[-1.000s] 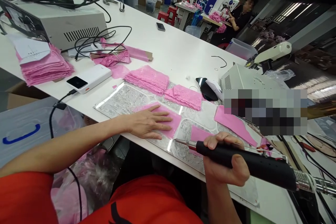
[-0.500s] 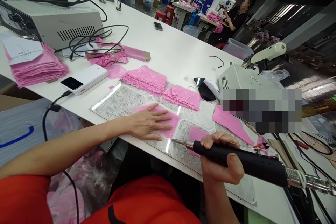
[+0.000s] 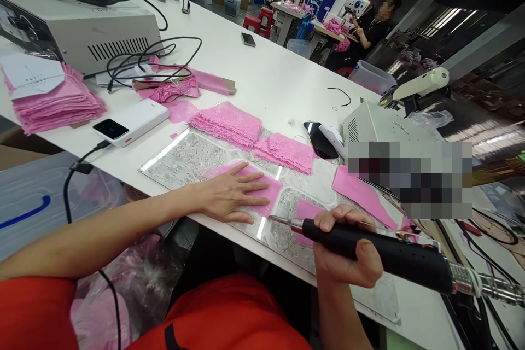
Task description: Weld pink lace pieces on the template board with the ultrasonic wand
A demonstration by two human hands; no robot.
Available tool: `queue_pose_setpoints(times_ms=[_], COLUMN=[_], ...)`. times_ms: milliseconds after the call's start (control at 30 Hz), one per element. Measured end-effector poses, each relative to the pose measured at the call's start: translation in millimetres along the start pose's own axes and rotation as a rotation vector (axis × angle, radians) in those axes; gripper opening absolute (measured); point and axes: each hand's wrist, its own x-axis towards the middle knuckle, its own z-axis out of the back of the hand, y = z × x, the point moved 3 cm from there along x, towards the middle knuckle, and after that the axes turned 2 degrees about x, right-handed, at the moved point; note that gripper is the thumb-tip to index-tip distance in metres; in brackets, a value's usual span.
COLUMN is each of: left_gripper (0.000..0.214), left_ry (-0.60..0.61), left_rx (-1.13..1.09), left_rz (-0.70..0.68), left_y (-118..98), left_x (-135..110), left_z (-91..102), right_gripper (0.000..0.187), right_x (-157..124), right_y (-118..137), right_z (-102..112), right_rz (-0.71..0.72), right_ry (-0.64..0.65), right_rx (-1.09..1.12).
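My left hand [image 3: 232, 195] lies flat with fingers spread on a pink fabric piece [image 3: 268, 191], pressing it onto a clear, scuffed sheet [image 3: 172, 156]. My right hand [image 3: 346, 246] is wrapped round a black handpiece [image 3: 389, 254] with a pointed metal tip and a metal cable sleeve. That tip rests at or just above the near right corner of the fabric; contact cannot be made out. Another pink piece [image 3: 307, 209] lies partly behind the handpiece. Past my hands are two stacks of pink lace-edged fabric, a larger stack [image 3: 225, 123] and a smaller stack [image 3: 284, 152].
A pale machine box [image 3: 102, 38] with coiled black cable stands at left, near a white power bank [image 3: 143, 119] and a pink fabric pile [image 3: 61, 101]. A second box [image 3: 381, 126] stands at right. The table's edge [image 3: 287, 265] runs below my hands. A person [image 3: 375, 27] sits farther back.
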Motion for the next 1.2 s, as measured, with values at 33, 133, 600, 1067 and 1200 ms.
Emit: queue_pose_setpoints(times_ms=[33,133,600,1067,1200], left_gripper=[0.052,0.052,0.054,0.054,0.052], left_ry=[-0.006,-0.019,0.002,-0.058,-0.054], left_rx=[0.003,0.009,0.019,-0.026,-0.067], left_rz=[-0.009,-0.021,-0.001,-0.019,0.022], left_y=[0,-1,-1,-1,6], left_x=[0,0,-1,0,-7], left_z=[0.1,0.0,-2.8,-0.4,11.2], right_gripper=[0.025,0.025,0.021,0.016,0.019], right_x=[0,0,-1,1,5], right_y=[0,-1,0,1,3], right_z=[0,-1,-2,-6,-7], right_rz=[0.001,0.003,0.018,0.042,0.050], right_ry=[0.000,0.001,0.024,0.038,0.014], right_rx=[0.003,0.004,-0.054,-0.079,-0.064])
